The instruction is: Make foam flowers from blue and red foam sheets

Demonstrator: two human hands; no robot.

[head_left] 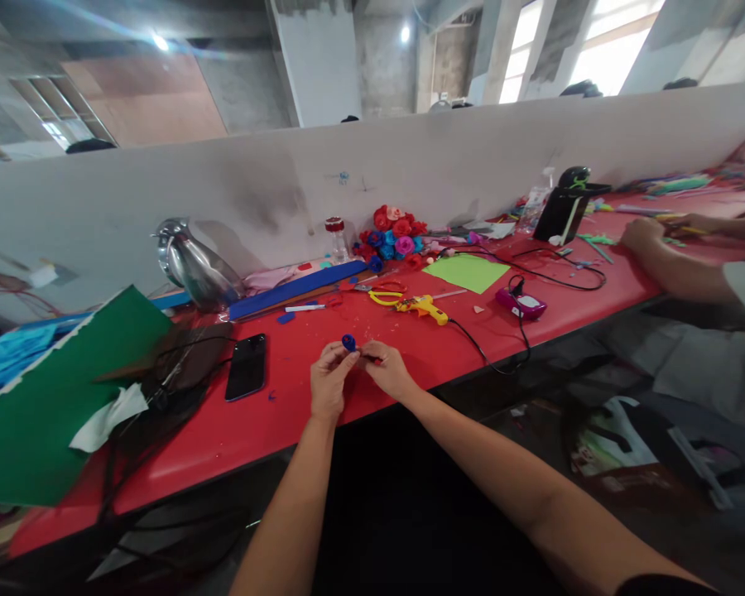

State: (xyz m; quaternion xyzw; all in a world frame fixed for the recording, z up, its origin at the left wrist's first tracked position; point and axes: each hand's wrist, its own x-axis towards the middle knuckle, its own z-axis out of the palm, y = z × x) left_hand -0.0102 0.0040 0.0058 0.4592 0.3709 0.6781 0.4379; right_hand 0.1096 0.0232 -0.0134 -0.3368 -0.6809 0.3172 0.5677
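A small blue flower (348, 342), tightly rolled and apparently of paper or foam, stands up between the fingertips of my left hand (330, 377). Those fingers are closed around its lower part. Just to the right, my right hand (386, 371) pinches a thin dark piece at the flower's base; fingers hide most of it, and whether it is a stem or a strip I cannot tell. Both hands are above the red table's near edge. Beyond them lie a yellow glue gun (423, 308) and yellow-handled pliers (385, 293).
A phone (247, 367) and green board (68, 397) lie left. Behind are a steel jug (202, 269), blue strips (298, 290), a white pen (305, 307) and finished flowers (397, 236). Rightward are a green sheet (465, 271), purple box (520, 304), cables and another person's hands (649, 240).
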